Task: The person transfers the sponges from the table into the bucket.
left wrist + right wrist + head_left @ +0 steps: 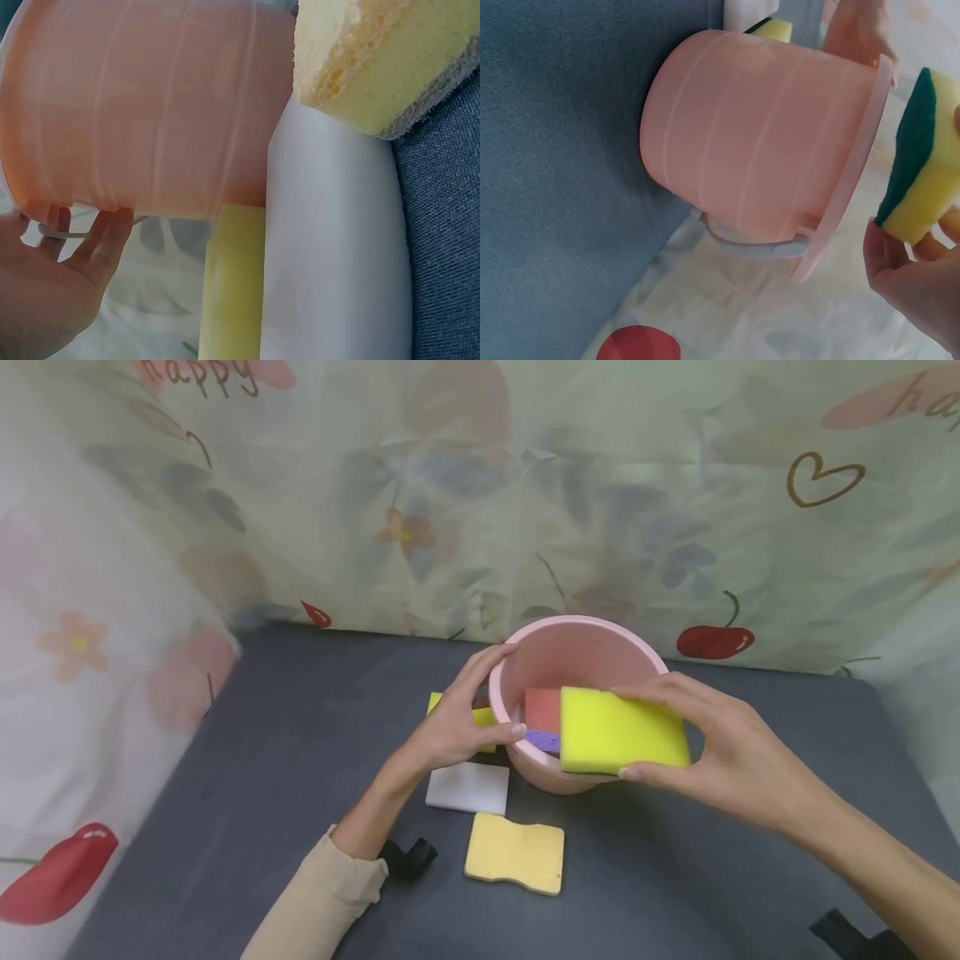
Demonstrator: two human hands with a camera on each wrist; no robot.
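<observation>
A yellow sponge [624, 731] with a dark green scouring layer [913, 142] is pinched between the thumb and fingers of my right hand [738, 756]. It is held over the near right part of the pink bucket's rim [581, 622]. My left hand [455, 718] grips the bucket at its left side, with the thumb at the rim and fingers [112, 240] against the outer wall by the grey handle [754, 247]. Inside the bucket, a red sponge [542, 708] and a purple piece [543, 741] show, partly hidden by the yellow sponge.
Left of the bucket lies a yellow sponge [484, 718], partly behind my left hand. In front of it are a white block [468, 787] and a pale yellow sponge [516, 853] with wavy sides, all on the dark table [300, 735]. A printed curtain [465, 552] hangs behind.
</observation>
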